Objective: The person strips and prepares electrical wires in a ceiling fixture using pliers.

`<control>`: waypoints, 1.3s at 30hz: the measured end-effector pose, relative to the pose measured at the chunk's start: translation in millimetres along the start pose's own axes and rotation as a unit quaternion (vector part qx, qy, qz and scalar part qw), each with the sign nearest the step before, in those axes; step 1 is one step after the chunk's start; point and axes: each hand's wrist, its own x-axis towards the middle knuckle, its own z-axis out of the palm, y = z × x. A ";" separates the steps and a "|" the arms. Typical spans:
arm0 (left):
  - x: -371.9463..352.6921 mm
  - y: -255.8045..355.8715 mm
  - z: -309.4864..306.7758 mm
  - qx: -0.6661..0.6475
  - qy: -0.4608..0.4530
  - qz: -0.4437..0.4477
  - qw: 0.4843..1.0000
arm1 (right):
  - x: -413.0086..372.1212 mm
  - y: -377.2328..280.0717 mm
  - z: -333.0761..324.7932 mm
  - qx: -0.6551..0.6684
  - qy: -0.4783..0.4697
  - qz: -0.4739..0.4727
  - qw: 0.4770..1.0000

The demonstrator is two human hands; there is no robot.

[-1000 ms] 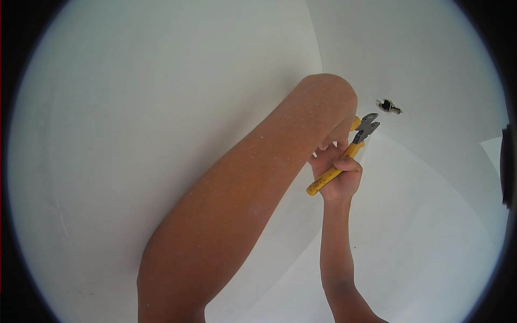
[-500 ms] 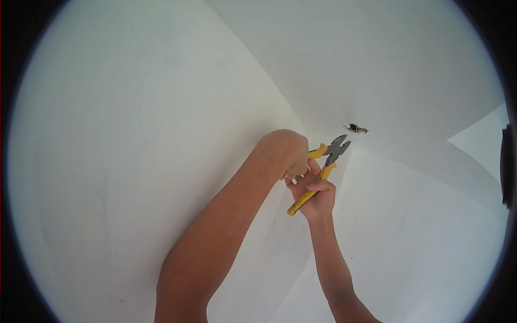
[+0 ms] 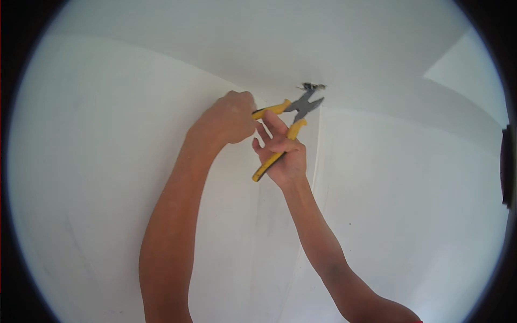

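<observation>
Far left of frame: plain white wall (image 3: 102, 161), nothing on it. Left forearm (image 3: 167, 231) rose from the bottom edge, left of centre, towards upper centre.

Left hand (image 3: 226, 119), upper centre: clenched into a fist, back of hand to the camera, closed on the end of the upper handle (image 3: 271, 111) of the pliers (image 3: 299, 106).

Pliers, just right of that fist, upper centre:
- two yellow handles with dark strips along the inner edges
- grey metal head, bare and unpainted
- handles spread apart in a V, head parted at the tip
- tool tilted, head pointing up and right, handle ends down and left
- tip was right at the hole (image 3: 311, 86); could not tell if it touched anything inside

Right hand (image 3: 281, 155), centre, below the head: grasping the lower handle (image 3: 273, 160), thumb and lower fingers wrapped round it, two fingers stretched upward into the gap between the handles. Handle end stuck out below the palm. Right forearm (image 3: 323, 242) ran down to the bottom right.

Hole: small, ragged, dark inside, with something thin poking out of it, too small to identify. It sat where the white surfaces met near the top. A corner seam (image 3: 318, 172) ran down from there.

Upper right: a lighter white panel (image 3: 466, 70).
</observation>
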 end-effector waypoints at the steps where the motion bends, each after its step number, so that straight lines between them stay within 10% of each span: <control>1: 0.2 5.1 -5.7 -0.004 -0.011 -0.030 0.999 | 0.4 -1.2 4.1 -0.003 0.013 0.006 1.000; 11: 12.7 -42.8 1.1 -0.114 -0.085 -0.018 0.990 | 17.3 16.1 19.3 -0.052 0.052 -0.023 0.997; 19: 31.8 -56.7 80.6 -0.240 0.216 0.088 0.942 | 56.4 35.7 -23.5 -0.112 0.017 -0.138 0.984; 26: 26.6 -73.7 85.6 -0.198 0.042 0.198 0.959 | 82.4 40.4 -38.6 -0.043 -0.121 -0.246 0.961; 28: 23.9 -76.1 103.8 0.043 0.133 0.185 0.973 | 88.6 39.1 -47.1 -0.107 -0.114 -0.254 0.955; 39: 17.9 -51.5 76.9 -0.071 0.033 0.173 0.982 | 89.1 38.9 -44.5 -0.080 -0.091 -0.244 0.962</control>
